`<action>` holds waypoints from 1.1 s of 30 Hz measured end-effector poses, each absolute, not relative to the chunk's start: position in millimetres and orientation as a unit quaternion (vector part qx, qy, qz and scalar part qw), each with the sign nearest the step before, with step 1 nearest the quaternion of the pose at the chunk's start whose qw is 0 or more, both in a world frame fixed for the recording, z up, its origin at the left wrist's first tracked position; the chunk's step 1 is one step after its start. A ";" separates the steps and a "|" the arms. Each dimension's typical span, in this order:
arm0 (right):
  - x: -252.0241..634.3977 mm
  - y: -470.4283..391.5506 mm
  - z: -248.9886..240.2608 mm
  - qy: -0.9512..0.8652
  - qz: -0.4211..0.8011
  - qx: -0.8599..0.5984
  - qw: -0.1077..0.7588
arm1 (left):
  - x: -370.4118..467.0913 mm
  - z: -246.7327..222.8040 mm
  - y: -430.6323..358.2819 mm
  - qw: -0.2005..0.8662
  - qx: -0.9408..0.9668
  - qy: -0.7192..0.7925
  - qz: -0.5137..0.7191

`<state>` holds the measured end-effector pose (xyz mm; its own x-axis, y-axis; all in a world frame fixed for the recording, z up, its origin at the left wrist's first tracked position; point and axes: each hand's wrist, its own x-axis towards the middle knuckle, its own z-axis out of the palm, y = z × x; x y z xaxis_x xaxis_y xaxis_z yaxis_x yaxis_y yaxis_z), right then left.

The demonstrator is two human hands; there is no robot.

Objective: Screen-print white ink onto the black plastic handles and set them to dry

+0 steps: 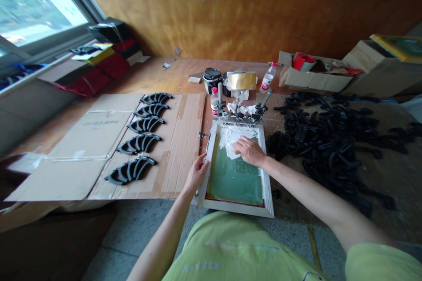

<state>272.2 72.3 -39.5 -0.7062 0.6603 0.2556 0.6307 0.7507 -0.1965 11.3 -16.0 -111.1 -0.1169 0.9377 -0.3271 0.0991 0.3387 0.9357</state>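
A screen printing frame [269, 193] with a green mesh [235, 180] lies flat in front of me, held at its far end by a metal clamp [235, 120]. Thick white ink [226, 136] is smeared over the far part of the mesh. My right hand [249, 150] is closed on a small scraper, mostly hidden by fingers and ink, and presses it near the white patch. At the frame's left edge is my left hand [198, 169], fingers and thumb gripping the side rail.
Several black curved plastic parts [132, 170] stand in a column on cardboard [72, 140] to the left. A heap of black parts [329, 136] covers the right side. Behind the clamp are a black tub [212, 80], bottles [268, 78] and an open box [314, 81].
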 end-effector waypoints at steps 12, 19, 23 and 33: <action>279.7 150.0 3.6 -0.818 0.067 -0.521 0.236 | 7.9 -20.1 -10.6 0.574 0.383 0.592 0.416; 363.6 134.0 -35.5 -0.679 0.082 -0.672 0.283 | 24.1 44.6 43.1 0.524 0.383 0.476 0.594; 339.9 89.4 -88.1 -0.766 0.123 -0.581 0.248 | 45.0 32.5 51.3 0.513 0.315 0.493 0.628; 266.1 -4.0 -73.7 -0.850 0.145 -0.424 0.277 | 83.9 -72.4 -24.8 0.689 0.247 0.576 0.362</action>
<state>266.1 -4.0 -73.7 -0.4868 0.8017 0.3468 0.6411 0.5976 -0.4816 83.9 -24.8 -72.4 0.0729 0.7848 -0.6154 -0.2148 0.6149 0.7588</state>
